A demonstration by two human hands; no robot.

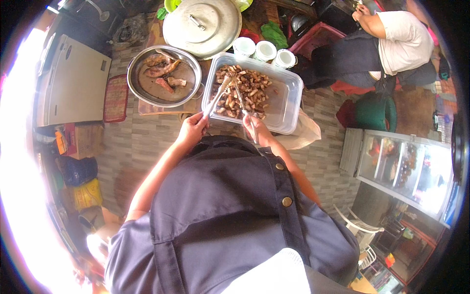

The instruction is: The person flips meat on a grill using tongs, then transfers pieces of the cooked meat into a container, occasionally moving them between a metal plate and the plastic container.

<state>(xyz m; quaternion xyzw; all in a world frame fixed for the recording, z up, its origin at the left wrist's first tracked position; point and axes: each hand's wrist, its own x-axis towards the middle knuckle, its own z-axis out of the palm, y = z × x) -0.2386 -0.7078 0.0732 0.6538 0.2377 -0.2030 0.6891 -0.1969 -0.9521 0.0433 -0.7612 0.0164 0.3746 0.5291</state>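
A clear plastic container point(282, 110) lies before me, with chopped browned meat point(253, 92) heaped over its left and middle part. My left hand point(192, 128) grips a long metal utensil point(217, 98), which slants up and right into the meat. In my right hand point(259, 130) is another slim metal utensil point(240, 98), its handle end sticking out below the fingers. The utensils' far ends come close together in the pile; whether they touch or join I cannot tell. Left of the container, a round metal pan point(147, 93) holds several larger pieces of grilled meat point(161, 70).
A large metal lid point(216, 25) sits behind the pan. Three white cups point(265, 50) line the container's far edge. Beneath is a wooden table point(147, 109). A person point(404, 40) bends over at the upper right near a red tub point(317, 38). A chest freezer point(79, 81) stands left.
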